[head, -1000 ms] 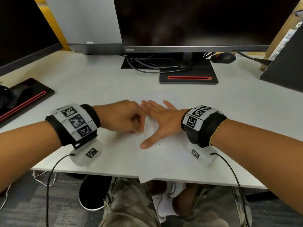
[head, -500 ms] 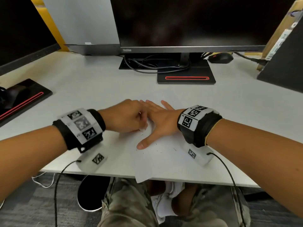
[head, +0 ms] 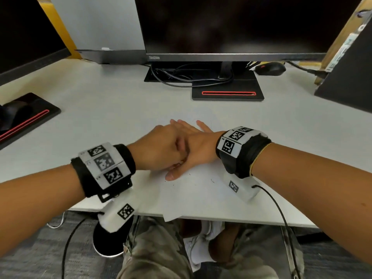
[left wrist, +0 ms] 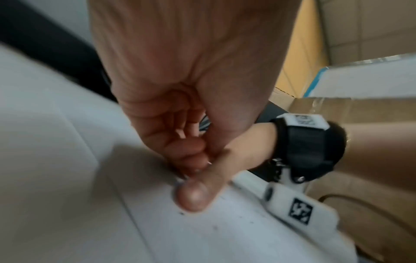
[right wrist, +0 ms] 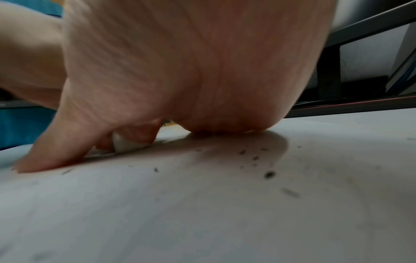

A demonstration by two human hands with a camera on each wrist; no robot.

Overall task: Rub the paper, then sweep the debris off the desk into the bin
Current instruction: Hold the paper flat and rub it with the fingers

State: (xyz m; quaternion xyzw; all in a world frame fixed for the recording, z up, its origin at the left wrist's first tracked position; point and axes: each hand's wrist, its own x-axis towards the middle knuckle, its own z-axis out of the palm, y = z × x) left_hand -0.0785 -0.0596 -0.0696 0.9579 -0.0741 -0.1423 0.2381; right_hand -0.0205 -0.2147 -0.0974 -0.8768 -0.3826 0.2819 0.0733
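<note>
A white sheet of paper [head: 197,194] lies on the desk and overhangs the front edge. My right hand [head: 199,146] presses flat on it, fingers straight and thumb spread out. My left hand [head: 161,150] is curled into a fist against the right hand's thumb side. It pinches a small white eraser [right wrist: 126,143] down on the paper, just behind the right thumb [right wrist: 56,151]. Dark eraser crumbs [right wrist: 269,174] dot the sheet [right wrist: 202,213] near the right palm, and a few crumbs [head: 212,180] show in the head view. The left fingertips are mostly hidden.
A monitor on a black stand [head: 227,93] is at the back, with cables and a mouse [head: 270,69] beside it. A second stand [head: 28,115] is at the left. A black round container with a white rim [head: 108,242] sits on the floor under the desk edge.
My left hand has slid right, from beside the right hand's fingers to tight against its thumb side. The right hand stays flat on the paper.
</note>
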